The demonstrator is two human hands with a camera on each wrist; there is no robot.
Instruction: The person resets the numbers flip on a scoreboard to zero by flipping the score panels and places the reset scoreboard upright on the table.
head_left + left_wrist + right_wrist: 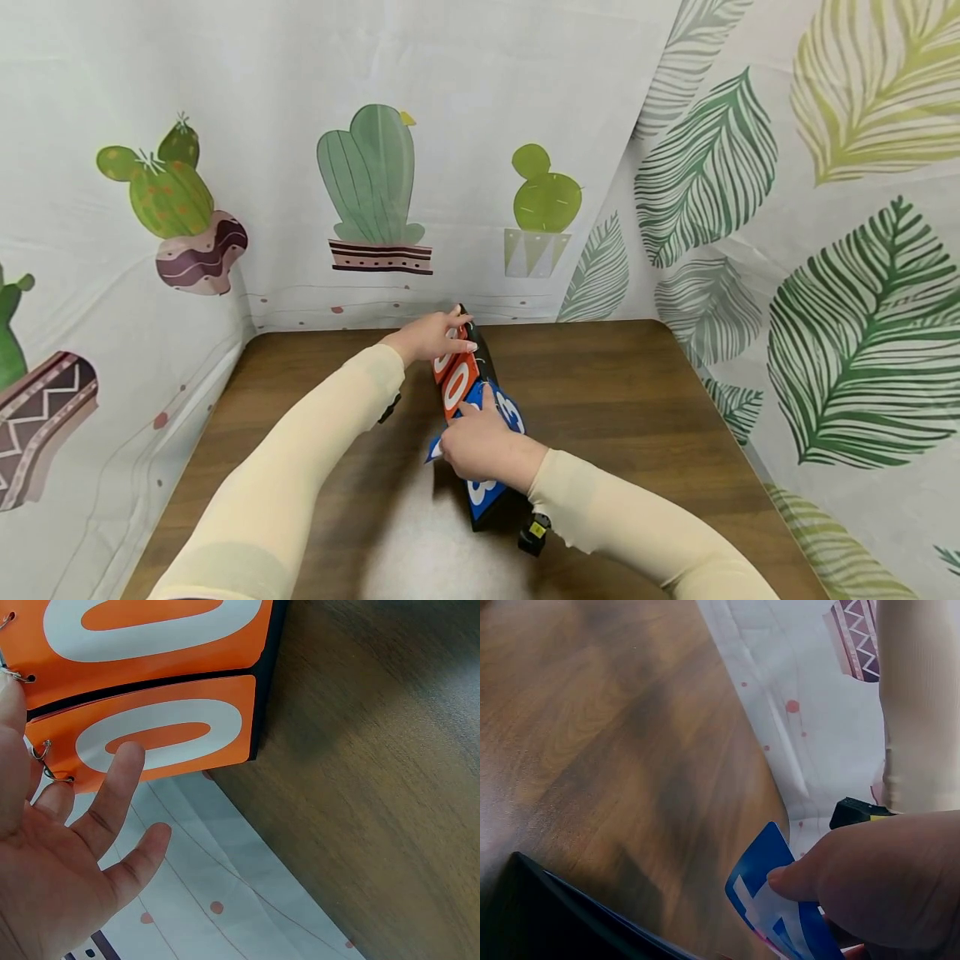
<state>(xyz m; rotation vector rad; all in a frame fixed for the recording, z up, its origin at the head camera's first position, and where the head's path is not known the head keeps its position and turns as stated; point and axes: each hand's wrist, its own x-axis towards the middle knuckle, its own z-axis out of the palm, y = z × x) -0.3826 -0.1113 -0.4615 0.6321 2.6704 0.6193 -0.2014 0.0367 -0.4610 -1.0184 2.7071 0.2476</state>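
Note:
A tent-shaped flip scoreboard (459, 390), with orange-red and blue number cards on rings and a black frame, stands on a wooden table. My left hand (429, 337) holds its far end, with fingertips over the top ridge. In the left wrist view, two fingers of the left hand (82, 847) spread in front of an orange card (225, 727) bearing a white 0. My right hand (483, 446) is over the blue end, its index finger pointing along the ridge. The right thumb (795, 881) pinches a bent blue card (761, 862) lifted outward; the other fingers are mostly hidden.
The wooden table (600, 400) extends on both sides of the scoreboard. Behind it hangs a white cloth (465, 208) printed with cacti, and a leaf-printed cloth (750, 292) hangs at the right. A small black device (533, 533) is at the right wrist.

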